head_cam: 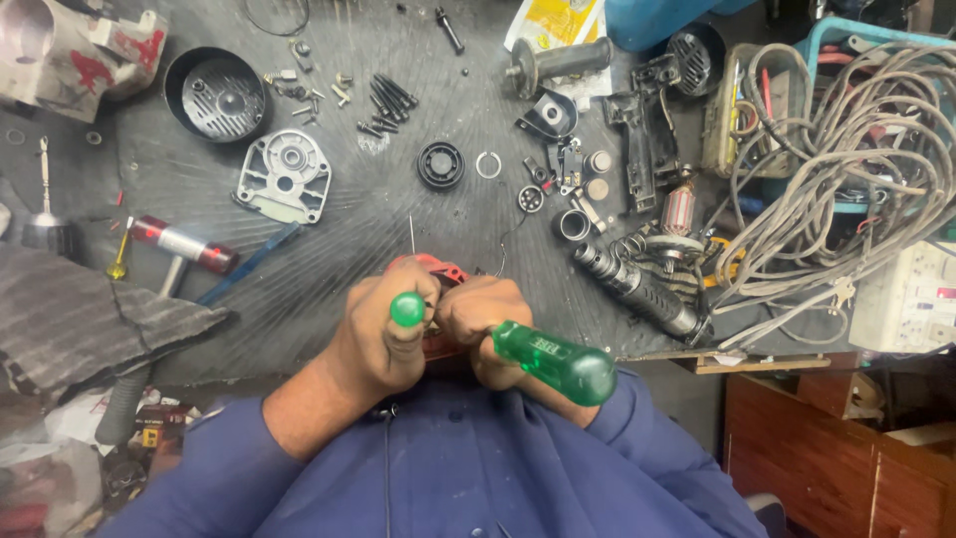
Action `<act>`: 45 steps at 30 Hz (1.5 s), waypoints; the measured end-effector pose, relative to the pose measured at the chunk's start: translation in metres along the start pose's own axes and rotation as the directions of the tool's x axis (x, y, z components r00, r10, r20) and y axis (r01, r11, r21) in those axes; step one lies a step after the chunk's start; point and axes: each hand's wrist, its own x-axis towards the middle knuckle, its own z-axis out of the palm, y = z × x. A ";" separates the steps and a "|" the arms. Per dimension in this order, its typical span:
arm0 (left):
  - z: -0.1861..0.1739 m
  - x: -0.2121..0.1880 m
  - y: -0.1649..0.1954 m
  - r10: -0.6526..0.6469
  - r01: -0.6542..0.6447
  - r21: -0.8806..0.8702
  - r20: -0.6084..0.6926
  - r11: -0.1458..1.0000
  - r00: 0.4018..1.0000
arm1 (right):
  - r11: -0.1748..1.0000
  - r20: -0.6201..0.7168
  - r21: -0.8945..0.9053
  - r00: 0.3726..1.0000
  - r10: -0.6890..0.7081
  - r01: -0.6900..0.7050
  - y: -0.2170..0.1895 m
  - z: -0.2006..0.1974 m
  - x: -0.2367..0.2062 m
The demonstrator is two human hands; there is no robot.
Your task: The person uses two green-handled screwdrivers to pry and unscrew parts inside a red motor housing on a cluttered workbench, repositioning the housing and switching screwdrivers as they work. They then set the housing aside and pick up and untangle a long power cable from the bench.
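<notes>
While both of my hands meet at the near edge of the workbench (pixel 329 299), two green-handled screwdrivers are in play: my left hand (pixel 383 334) is closed in a fist around one, only its rounded green cap (pixel 407 309) showing above the thumb, and my right hand (pixel 488 324) is curled around the other, whose translucent green handle (pixel 556 362) sticks out toward my chest. Between the two fists I hold one red part (pixel 438 269); only its upper edge shows, so its kind cannot be told, and both screwdriver shafts are hidden by my fingers. A single thin wire or pin (pixel 411 234) rises just beyond the red part. On the bench I count one round black guard (pixel 216 95), one grey cast gear-housing cover (pixel 285 179), one black bearing (pixel 440 164), one snap ring (pixel 488 164), one armature with copper windings (pixel 679 211), one ribbed black side handle (pixel 558 62), and one red-and-silver hammer (pixel 184 247). A cluster of black screws (pixel 386 103) lies together, roughly eight, though overlap makes the count uncertain. At right, a tangle of grey cables (pixel 846 169) cannot be separated into strands, and a white power strip (pixel 908 299) is cut off by the frame edge.
</notes>
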 end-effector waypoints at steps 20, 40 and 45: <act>0.012 -0.008 0.004 0.032 -0.005 0.153 -0.170 0.988 0.985 | 0.994 0.172 -0.087 0.982 0.081 -0.067 -0.006 -0.010 0.000; 0.016 -0.014 0.011 -0.055 0.083 0.128 -0.214 0.988 0.975 | 0.974 0.057 -0.164 0.984 0.169 -0.157 -0.012 0.000 -0.004; 0.016 -0.016 0.007 0.005 0.028 0.155 -0.211 0.988 0.977 | 0.981 0.038 -0.103 0.985 0.168 -0.164 -0.009 0.000 -0.004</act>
